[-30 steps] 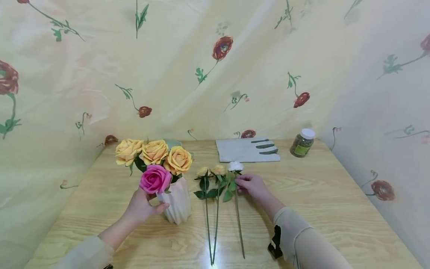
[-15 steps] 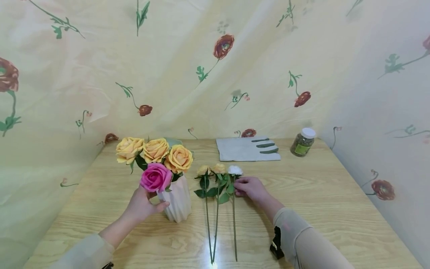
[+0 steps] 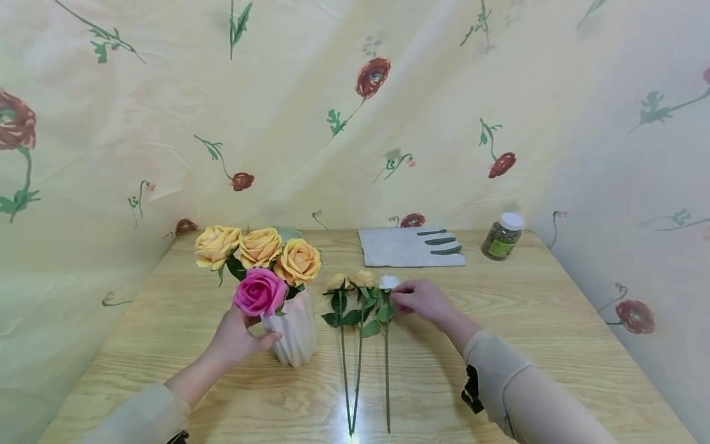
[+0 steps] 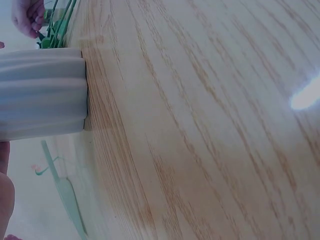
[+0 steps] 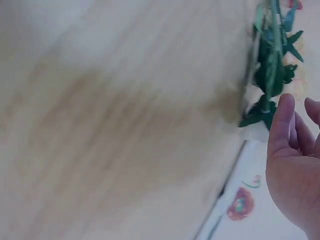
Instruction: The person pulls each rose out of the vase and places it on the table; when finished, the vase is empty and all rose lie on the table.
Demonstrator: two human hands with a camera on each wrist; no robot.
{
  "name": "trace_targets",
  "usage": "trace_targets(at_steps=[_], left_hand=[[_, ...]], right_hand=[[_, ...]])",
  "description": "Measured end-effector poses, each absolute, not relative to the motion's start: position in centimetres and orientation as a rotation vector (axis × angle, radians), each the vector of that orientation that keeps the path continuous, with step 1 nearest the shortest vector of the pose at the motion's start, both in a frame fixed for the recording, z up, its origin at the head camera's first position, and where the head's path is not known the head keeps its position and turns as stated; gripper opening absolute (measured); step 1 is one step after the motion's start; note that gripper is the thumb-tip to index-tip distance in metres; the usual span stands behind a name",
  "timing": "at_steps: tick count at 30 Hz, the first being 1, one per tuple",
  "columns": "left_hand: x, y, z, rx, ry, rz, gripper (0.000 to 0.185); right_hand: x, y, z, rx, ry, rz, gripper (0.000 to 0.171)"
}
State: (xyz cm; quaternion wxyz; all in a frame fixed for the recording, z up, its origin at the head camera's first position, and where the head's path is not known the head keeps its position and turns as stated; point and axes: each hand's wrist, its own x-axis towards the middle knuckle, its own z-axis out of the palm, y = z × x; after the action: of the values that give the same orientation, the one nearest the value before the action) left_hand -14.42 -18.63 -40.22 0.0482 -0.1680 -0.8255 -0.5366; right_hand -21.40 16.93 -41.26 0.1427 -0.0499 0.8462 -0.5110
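Note:
A white ribbed vase (image 3: 295, 336) (image 4: 40, 92) stands on the wooden table (image 3: 554, 345) with three orange roses (image 3: 259, 248) and a pink rose (image 3: 259, 292) in it. My left hand (image 3: 240, 338) grips the vase's left side, thumb across its front. Right of the vase lie three long-stemmed flowers side by side: two yellow buds (image 3: 350, 281) and a white bud (image 3: 389, 282). My right hand (image 3: 423, 299) rests just right of the white bud, fingertips at its head. In the right wrist view the right hand (image 5: 292, 165) has relaxed fingers with nothing between them, close to the green leaves (image 5: 272, 75).
A grey sheet (image 3: 399, 250) with three short green stem pieces (image 3: 440, 241) lies at the back of the table. Right of it stands a small jar (image 3: 501, 237) with a white lid. Flower-printed fabric (image 3: 355, 111) hangs behind and at both sides.
The white flower's stem has swung left and now lies parallel beside the two yellow ones. My right hand has moved up from the stem to the bud. The left hand stays on the vase.

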Motion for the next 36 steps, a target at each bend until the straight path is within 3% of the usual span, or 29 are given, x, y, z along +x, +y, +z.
trace_targets(at_steps=[8, 25, 36], left_hand=[[-14.5, -18.6, -40.2, -0.522, -2.509, -1.655, 0.067], [-13.6, -17.3, -37.8, -0.524, -2.530, -1.609, 0.069], [-14.9, -18.2, -40.1, -0.547, -2.493, -1.647, 0.067]], right_hand=[[-21.5, 15.6, -38.7, -0.198, 2.411, -1.464, 0.032], [-20.8, 10.1, -32.4, -0.626, 2.328, -1.482, 0.028], [-19.2, 6.5, -30.4, -0.736, 2.168, -1.701, 0.021]])
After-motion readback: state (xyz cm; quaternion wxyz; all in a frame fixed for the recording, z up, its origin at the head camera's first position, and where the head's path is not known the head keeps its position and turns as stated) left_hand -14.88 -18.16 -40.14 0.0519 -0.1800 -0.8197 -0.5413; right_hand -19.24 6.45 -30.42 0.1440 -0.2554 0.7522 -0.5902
